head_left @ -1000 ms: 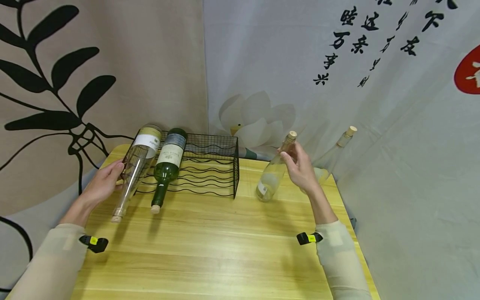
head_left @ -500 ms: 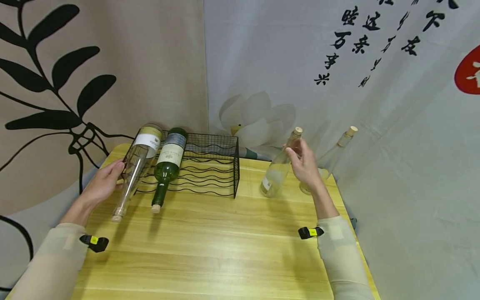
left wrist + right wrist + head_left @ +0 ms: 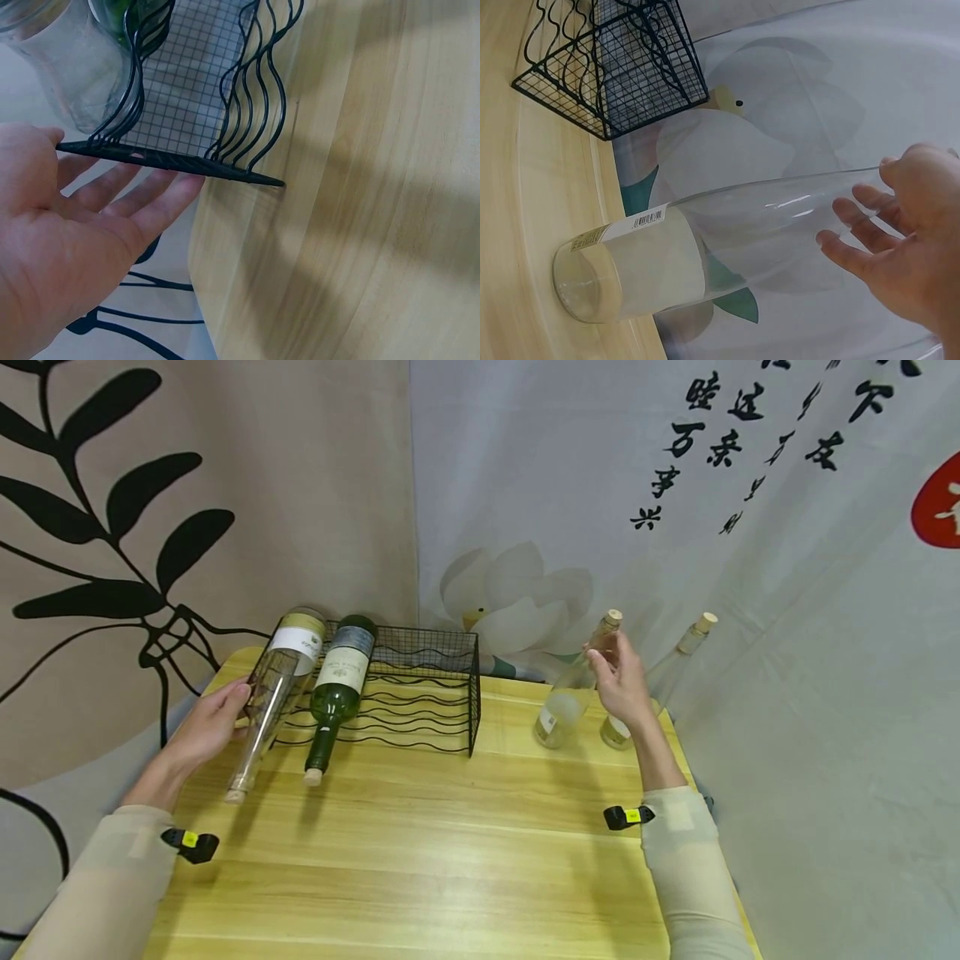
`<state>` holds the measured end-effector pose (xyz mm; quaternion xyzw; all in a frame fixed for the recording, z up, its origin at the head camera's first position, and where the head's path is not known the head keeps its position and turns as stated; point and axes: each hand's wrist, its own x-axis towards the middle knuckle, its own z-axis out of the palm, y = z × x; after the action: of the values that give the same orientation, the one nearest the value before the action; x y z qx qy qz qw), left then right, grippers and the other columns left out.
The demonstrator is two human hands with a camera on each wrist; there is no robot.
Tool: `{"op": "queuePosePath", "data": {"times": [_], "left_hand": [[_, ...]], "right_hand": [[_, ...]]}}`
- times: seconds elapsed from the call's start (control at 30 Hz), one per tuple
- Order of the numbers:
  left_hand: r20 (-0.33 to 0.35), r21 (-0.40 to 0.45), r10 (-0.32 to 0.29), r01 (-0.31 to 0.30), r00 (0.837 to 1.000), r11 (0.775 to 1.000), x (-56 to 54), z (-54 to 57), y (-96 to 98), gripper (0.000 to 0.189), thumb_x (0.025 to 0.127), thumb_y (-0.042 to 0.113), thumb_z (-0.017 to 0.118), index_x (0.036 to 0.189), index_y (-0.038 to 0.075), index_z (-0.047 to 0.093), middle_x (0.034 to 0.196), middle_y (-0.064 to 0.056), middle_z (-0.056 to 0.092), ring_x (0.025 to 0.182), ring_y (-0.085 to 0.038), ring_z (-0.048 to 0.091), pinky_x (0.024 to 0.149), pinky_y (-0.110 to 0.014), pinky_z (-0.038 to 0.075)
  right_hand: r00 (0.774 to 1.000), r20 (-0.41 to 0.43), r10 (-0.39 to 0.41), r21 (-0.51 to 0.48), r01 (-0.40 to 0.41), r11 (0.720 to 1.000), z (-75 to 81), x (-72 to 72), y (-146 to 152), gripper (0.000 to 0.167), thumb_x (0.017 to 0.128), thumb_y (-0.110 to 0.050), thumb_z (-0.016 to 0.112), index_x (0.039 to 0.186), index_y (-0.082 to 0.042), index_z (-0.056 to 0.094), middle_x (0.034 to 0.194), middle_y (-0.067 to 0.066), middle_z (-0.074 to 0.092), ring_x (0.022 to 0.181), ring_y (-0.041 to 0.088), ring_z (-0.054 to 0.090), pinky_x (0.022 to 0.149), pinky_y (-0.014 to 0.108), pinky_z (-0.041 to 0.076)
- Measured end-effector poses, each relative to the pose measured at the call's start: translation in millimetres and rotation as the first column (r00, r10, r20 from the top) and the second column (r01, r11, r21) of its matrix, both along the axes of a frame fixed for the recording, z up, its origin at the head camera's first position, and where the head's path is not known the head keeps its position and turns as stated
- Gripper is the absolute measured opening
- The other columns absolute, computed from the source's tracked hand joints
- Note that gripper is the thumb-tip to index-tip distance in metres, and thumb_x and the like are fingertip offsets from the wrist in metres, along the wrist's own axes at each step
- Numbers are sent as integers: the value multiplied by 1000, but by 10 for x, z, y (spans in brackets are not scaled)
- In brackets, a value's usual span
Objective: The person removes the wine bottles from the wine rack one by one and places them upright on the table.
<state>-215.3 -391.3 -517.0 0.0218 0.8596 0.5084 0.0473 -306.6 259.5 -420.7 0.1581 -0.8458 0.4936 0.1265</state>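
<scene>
My right hand holds a clear corked wine bottle by its neck. In the right wrist view the fingers bend about the neck of this clear bottle; its base seems to be at the table surface. My left hand touches the left end of a black wire wine rack. In the left wrist view its fairly straight fingers rest against the rack's end frame. Two bottles lie in the rack, corks toward me: a clear one and a green one.
Another clear corked bottle stands at the table's right edge, partly behind my right hand. The wooden table stretches toward me. A printed cloth hangs behind it.
My right hand has moved right and slightly back with the clear bottle, closer to the other standing one. My left hand and the rack have stayed in place.
</scene>
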Motion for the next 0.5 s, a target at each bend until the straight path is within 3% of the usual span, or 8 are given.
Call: {"op": "queuePosePath", "data": {"times": [0.13,0.23,0.33,0.5], "left_hand": [[3,-12,-3,3,1000,1000,-8,4,-4,69,125,46,18,182,9,8,185,-35,14,164,-64,26,91,-4,59],[6,-16,-4,4,1000,1000,-12,4,-6,69,125,46,18,182,10,7,186,-34,12,164,-64,25,91,-4,59],[4,-11,0,0,1000,1000,-12,2,-3,69,125,46,18,182,10,8,185,-35,14,164,-64,26,91,-3,59],[0,-1,7,-7,1000,1000,-4,-5,0,69,125,46,19,182,9,9,184,-36,16,163,-64,27,89,-2,58]], "right_hand": [[1000,1,-24,-11,24,1000,-1,-20,47,35,120,-18,56,145,6,53,141,29,67,137,49,70,98,12,55],[998,9,-56,-5,56,998,5,-29,80,35,120,-19,56,146,5,53,140,28,67,135,47,70,96,11,54],[996,17,-85,12,85,996,15,-28,111,36,120,-21,56,146,4,53,140,27,67,134,46,71,101,21,57],[994,31,-102,23,101,995,18,-16,163,36,121,-24,56,144,3,53,139,26,66,137,44,70,116,52,60]]}}
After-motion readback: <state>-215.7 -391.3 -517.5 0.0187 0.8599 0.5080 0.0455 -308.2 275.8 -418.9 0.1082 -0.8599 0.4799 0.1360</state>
